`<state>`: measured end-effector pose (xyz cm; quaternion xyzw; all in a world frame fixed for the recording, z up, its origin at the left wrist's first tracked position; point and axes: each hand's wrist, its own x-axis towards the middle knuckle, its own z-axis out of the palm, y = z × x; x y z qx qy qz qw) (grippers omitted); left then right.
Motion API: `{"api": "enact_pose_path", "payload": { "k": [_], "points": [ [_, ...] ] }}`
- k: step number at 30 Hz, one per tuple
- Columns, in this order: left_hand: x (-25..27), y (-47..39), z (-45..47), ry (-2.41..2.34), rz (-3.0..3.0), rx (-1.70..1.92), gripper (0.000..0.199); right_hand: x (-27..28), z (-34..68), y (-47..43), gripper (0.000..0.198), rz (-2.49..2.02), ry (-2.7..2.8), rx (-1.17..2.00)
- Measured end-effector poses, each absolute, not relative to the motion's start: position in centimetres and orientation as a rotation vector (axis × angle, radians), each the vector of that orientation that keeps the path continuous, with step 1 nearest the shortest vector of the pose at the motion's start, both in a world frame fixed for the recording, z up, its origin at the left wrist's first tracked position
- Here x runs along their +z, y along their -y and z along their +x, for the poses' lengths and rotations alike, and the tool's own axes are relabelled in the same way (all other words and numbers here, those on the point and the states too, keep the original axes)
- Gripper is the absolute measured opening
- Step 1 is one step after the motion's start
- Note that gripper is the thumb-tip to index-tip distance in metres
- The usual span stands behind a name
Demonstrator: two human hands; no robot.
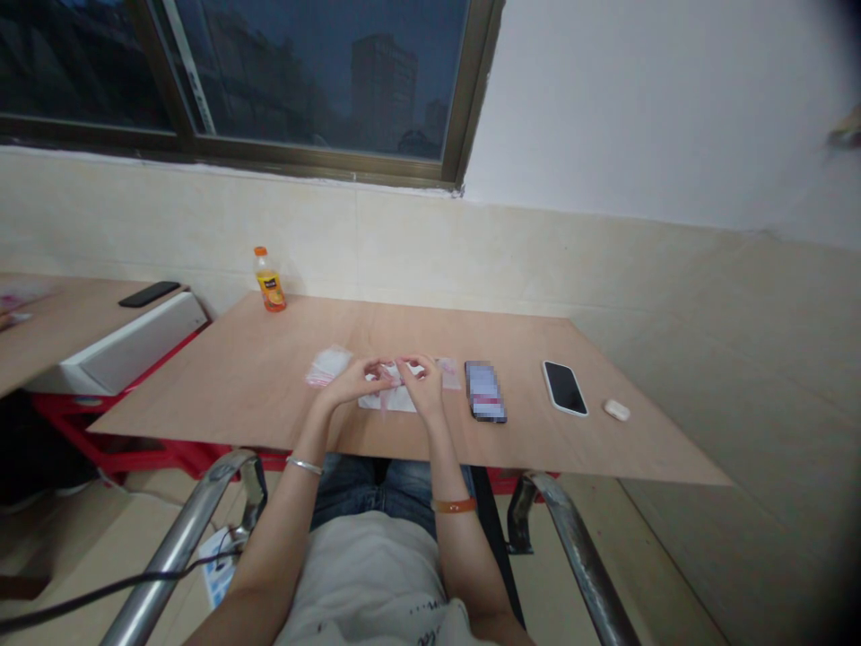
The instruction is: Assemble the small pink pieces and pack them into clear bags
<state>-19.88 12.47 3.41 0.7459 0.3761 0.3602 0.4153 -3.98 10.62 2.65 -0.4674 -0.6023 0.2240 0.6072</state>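
Above the near middle of the table, my left hand [356, 381] and my right hand [422, 381] are close together with their fingertips pinched. Between them is a small, thin pinkish piece, too small to make out clearly. A pink ribbon-like strip [384, 402] hangs down by my left fingers. Beneath both hands lies a white sheet [407, 402], partly hidden by them. Left of my left hand is a pile of small clear packets with pink edges [328, 366]. Just right of my right hand lies a flat see-through packet with something pink [448, 372].
A phone with a lit, blurred screen [485, 392], a dark-screened white phone [565, 388] and a small white case [616, 410] lie to the right. An orange drink bottle [270, 283] stands at the back left. Metal rails [578, 547] flank me below the wooden table [430, 327].
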Motion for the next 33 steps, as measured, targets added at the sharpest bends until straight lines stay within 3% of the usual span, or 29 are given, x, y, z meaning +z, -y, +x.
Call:
{"api": "enact_pose_path", "payload": {
  "k": [19, 26, 33],
  "points": [
    [2.7, -12.8, -20.2, -0.953, 1.894, 0.930, 0.049, 2.2, -3.9, -10.9, 0.022, -1.079, 1.381, 0.513],
    [2.8, -12.6, -20.3, -1.008, 1.889, 0.956, 0.045, -1.2, -3.7, -12.3, 0.019, -1.211, 1.308, 0.444],
    [3.1, -12.5, -20.3, -1.062, 1.922, 0.951, 0.046, -4.4, -3.5, -12.5, 0.017, -1.498, 1.640, 0.356]
  ]
}}
